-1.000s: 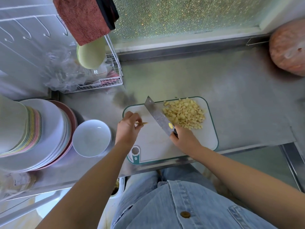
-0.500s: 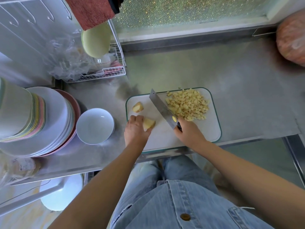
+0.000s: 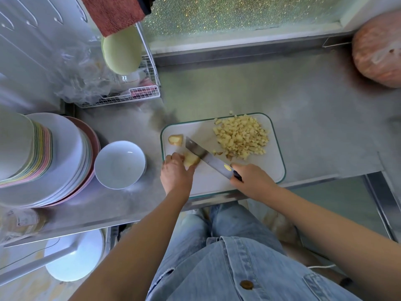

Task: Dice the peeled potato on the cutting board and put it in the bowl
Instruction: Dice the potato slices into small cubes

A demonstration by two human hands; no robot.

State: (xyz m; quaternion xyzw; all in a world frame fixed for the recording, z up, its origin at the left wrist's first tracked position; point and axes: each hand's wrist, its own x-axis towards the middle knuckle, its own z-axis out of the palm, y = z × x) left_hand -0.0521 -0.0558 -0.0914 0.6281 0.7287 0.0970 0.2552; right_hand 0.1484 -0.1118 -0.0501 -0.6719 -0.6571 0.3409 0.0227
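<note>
White bowl (image 3: 120, 165) empty, dicing unfinished

Beside the bowl, the left hand (image 3: 176, 174) pinches a small potato chunk (image 3: 191, 160) on the board (image 3: 275, 166). The knife (image 3: 204, 155), gripped by the right hand (image 3: 252, 180), touches it. A slipping chunk could mean cut skin. Rightmost lie the diced pieces (image 3: 239, 136).

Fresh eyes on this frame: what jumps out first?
The knife in the right hand meets a potato chunk that the left hand grips at the near left of the board. Diced potato is heaped at its far right; the white bowl left of the board is empty.
</note>
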